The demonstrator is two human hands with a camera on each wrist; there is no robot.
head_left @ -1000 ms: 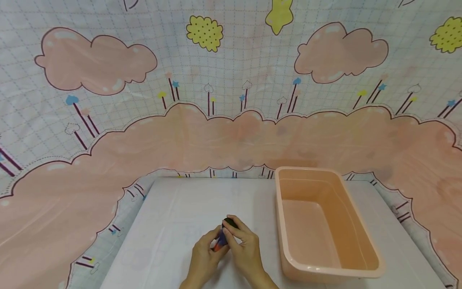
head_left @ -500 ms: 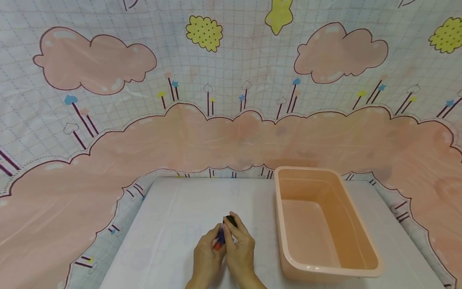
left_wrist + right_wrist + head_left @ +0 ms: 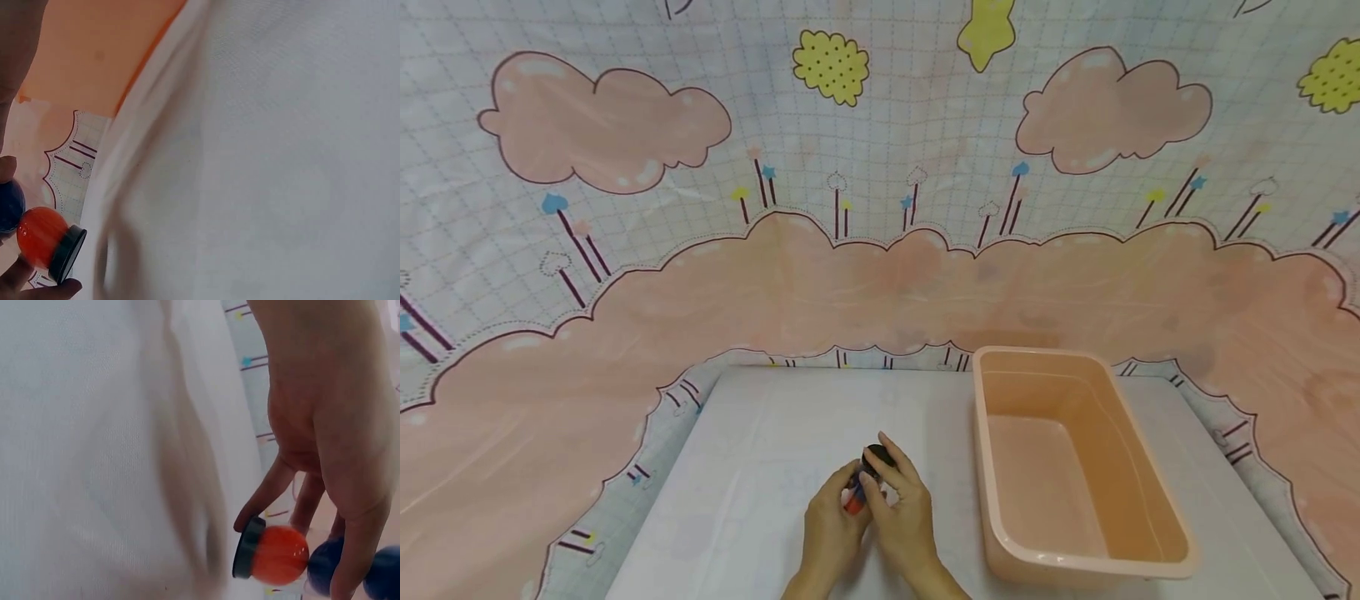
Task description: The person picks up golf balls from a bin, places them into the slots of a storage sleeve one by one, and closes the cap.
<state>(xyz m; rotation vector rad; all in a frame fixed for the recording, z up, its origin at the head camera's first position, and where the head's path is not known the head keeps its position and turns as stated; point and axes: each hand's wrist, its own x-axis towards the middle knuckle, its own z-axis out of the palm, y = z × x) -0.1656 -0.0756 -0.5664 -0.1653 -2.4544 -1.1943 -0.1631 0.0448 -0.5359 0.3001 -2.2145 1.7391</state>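
Observation:
Both hands hold a short tube-like object with dark ends, with orange and blue balls in a row. In the head view its round black end (image 3: 878, 457) points up and its orange-red part (image 3: 854, 502) down. My left hand (image 3: 831, 527) grips it from the left, low down. My right hand (image 3: 907, 518) pinches it near the black end, thumb on the near side. The right wrist view shows a dark cap (image 3: 247, 547), an orange ball (image 3: 281, 555) and blue balls (image 3: 325, 565) beside the fingers. Fingers hide part of the object.
A peach plastic basin (image 3: 988, 475) stands right of the hands on the white table (image 3: 760, 450). A cloud-patterned cloth (image 3: 865, 292) hangs behind and to the sides.
The hands stay nearly in place. My right fingers have shifted slightly upward along the black end, which shows more than half a second ago.

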